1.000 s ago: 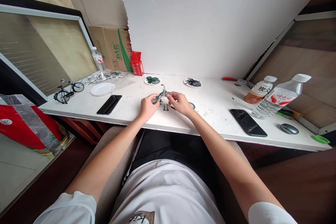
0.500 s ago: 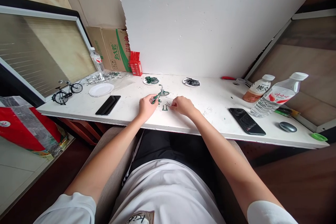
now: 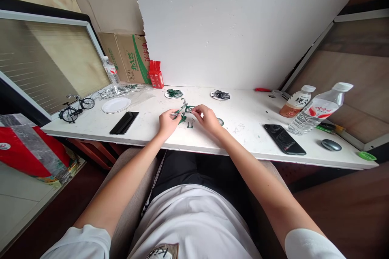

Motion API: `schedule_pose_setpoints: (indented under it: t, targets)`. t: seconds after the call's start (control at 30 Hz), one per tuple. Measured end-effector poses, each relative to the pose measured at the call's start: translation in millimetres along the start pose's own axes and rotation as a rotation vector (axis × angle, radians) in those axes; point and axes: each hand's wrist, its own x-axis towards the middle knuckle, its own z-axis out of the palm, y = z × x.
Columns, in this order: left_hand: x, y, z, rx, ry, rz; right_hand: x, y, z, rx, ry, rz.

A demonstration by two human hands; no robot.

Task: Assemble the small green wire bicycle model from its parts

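Note:
My left hand [image 3: 168, 123] is closed around the near end of a small green model bicycle [image 3: 183, 117], which is tilted with its handlebar pointing away from me. My right hand [image 3: 208, 119] pinches at the model's far wheel [image 3: 189, 109]; whatever lies between its fingertips is too small to make out. Between the hands a small green forked part [image 3: 190, 125] lies on the white table [image 3: 200, 139]. A loose spoked wheel [image 3: 220, 121] rests just right of my right hand, partly hidden by it.
Two white plates, one with green parts [image 3: 174, 93] and one with black parts [image 3: 221, 95], stand further back. A finished black model bicycle [image 3: 75, 108], an empty plate [image 3: 116, 105] and a phone [image 3: 124, 123] are left. Another phone [image 3: 284, 139], bottles [image 3: 319, 109] and a mouse [image 3: 331, 145] are right.
My right hand has moved forward and slightly left, from beside the forked part to the model's wheel. The model has shifted a little in my left hand. The loose wheel now shows.

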Motion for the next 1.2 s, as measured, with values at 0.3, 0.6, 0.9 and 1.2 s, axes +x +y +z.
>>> schedule_pose_setpoints:
  t: [0.3, 0.6, 0.9, 1.2]
  targets:
    - [0.5, 2.5, 1.7, -0.06, -0.013, -0.08, -4.3, 6.4, 17.7, 0.053, 0.15, -0.171]
    - [-1.5, 7.6, 1.1, -0.08, -0.034, -0.079, -5.1, 7.5, 18.7, 0.0, 0.139, -0.182]
    - [-1.3, 7.4, 0.5, -0.061, -0.029, -0.085, -5.0, 7.9, 18.1, 0.02, 0.141, -0.193]
    - [-1.8, 9.5, 0.0, -0.055, -0.028, -0.074, -5.7, 7.0, 18.7, -0.011, 0.126, -0.184]
